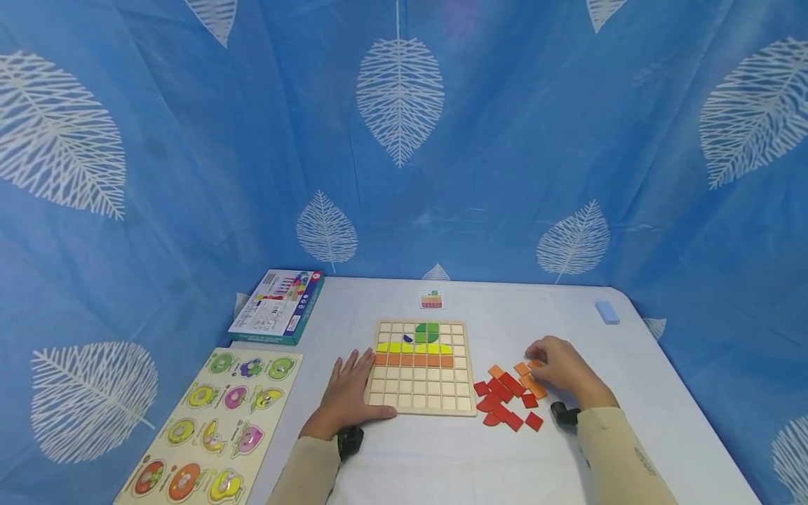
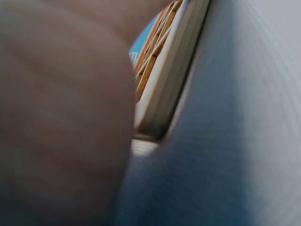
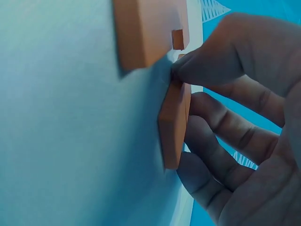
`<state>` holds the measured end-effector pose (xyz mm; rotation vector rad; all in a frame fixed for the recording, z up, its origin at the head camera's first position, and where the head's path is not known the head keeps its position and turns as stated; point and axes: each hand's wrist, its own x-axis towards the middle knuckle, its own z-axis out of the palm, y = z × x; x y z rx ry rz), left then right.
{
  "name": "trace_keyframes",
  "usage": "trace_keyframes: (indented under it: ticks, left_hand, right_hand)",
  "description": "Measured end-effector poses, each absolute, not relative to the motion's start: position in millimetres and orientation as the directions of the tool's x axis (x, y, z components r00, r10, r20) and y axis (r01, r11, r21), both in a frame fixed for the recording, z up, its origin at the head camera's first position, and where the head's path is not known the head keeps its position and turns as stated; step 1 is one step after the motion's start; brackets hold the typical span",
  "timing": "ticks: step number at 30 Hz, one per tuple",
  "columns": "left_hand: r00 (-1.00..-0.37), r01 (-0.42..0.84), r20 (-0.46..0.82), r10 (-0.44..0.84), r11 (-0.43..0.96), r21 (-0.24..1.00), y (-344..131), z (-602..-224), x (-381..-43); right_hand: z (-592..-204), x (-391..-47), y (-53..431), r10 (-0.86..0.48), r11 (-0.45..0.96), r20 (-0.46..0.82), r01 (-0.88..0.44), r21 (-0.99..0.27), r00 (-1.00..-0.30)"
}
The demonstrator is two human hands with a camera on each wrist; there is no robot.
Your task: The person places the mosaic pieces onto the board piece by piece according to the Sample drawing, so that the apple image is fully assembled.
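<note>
A wooden grid board (image 1: pixel 421 405) lies on the table, bearing green, yellow and orange rows and a small dark blue piece (image 1: pixel 407 339). My left hand (image 1: pixel 344 396) rests at its lower left corner, fingers extended along the left side and thumb along the bottom edge. In the left wrist view, the board's edge (image 2: pixel 164 99) shows beside the blurred hand. Right of the loose tiles, my right hand (image 1: pixel 564 366) pinches an orange tile (image 3: pixel 173 127) between thumb and curled fingers, low over the table. Another orange tile (image 3: pixel 136 35) lies close by.
Several red tiles (image 1: pixel 505 384) are scattered right of the board. A small picture card (image 1: pixel 433 299) lies behind it. At left are a boxed set (image 1: pixel 274 307) and a fruit puzzle board (image 1: pixel 217 400). A light blue block (image 1: pixel 607 312) sits at the far right.
</note>
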<state>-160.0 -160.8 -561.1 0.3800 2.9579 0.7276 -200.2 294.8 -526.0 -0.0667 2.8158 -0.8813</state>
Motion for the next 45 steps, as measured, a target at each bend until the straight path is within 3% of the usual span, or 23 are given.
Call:
trace_keyframes:
  ticks: [9,18,26,38,45]
  left_hand:
    - [-0.969,0.204,-0.033,0.244,0.871,0.448,-162,-561,-159]
    - [-0.969,0.216,-0.007,0.247,0.858,0.465,-162,-559,-157]
    - [-0.968,0.225,0.007,0.250,0.858,0.461,-162,-558,-156]
    - [-0.965,0.232,-0.010,0.264,0.865,0.445,-161,-559,-159]
    - [-0.962,0.243,-0.009,0.274,0.866,0.438,-161,-560,-160]
  right_hand:
    - [-528,-198,295,-0.055,0.817,-0.145,0.039,-0.575,-0.988]
    - [-523,-201,279,-0.124,0.788,-0.047,-0.069,-0.612,-0.991]
    - [-518,-208,236,-0.199,0.750,-0.023,-0.137,-0.648,-0.980]
    - [-516,-209,141,-0.493,0.660,0.101,-0.447,-0.604,-0.864]
    - [-511,-214,89,-0.586,0.634,0.081,-0.518,-0.574,-0.807]
